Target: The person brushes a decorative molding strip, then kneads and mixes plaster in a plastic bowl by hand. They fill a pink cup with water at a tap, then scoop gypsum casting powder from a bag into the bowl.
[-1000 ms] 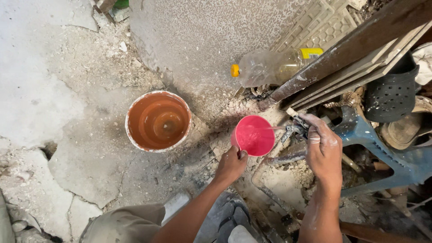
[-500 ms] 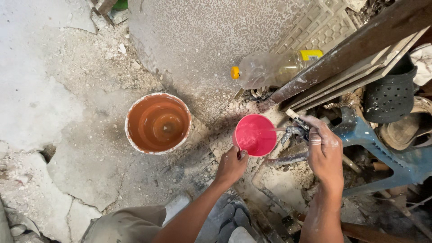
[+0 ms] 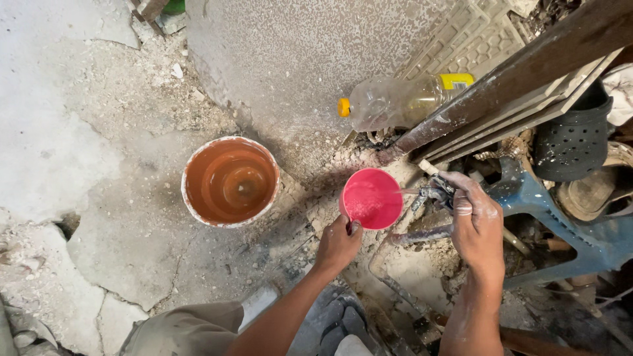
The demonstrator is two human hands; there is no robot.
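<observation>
The orange bucket [image 3: 230, 181] stands well to the left, apart from your hands. The pink cup [image 3: 372, 198] sits just left of the tap [image 3: 432, 194] — your left hand [image 3: 337, 245] grips its near rim, your right hand [image 3: 476, 221] closes on the tap.

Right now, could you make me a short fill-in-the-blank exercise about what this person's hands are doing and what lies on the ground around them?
1. The left hand holds a small round plastic cup coloured ____.
2. The right hand grips a metal ____ beside that cup.
3. The round orange bucket on the cracked concrete floor contains murky ____.
4. The clear plastic bottle lying on its side has a cap coloured ____.

Missing words: pink; tap; water; yellow
</observation>
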